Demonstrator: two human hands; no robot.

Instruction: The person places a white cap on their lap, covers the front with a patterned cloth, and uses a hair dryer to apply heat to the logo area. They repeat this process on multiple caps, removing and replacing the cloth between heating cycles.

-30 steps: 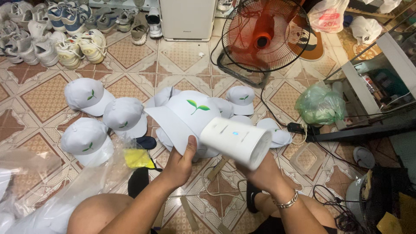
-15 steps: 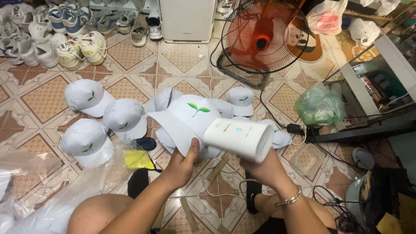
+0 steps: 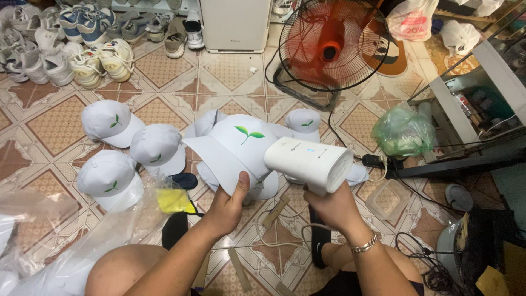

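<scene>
- White cap with green leaf emblem (image 3: 241, 148): held by its brim in the left hand (image 3: 230, 205), closed around it.
- White handheld steamer (image 3: 309, 164): gripped by the right hand (image 3: 329, 203); now swung level, nozzle brought against the cap's right side.
- Three matching white caps (image 3: 156, 148): laid left of the held cap.

Matt white cloth on the cap (image 3: 235, 148), with a smooth stiff brim. Smooth, faintly glossy white plastic on the handheld steamer (image 3: 308, 165) touching that cap. Left of the cap, crinkled clear plastic bag (image 3: 82, 246), shiny. Beneath, glazed patterned floor tiles (image 3: 55, 118). Behind, orange fan (image 3: 333, 46) caged in thin dark metal wire.
</scene>
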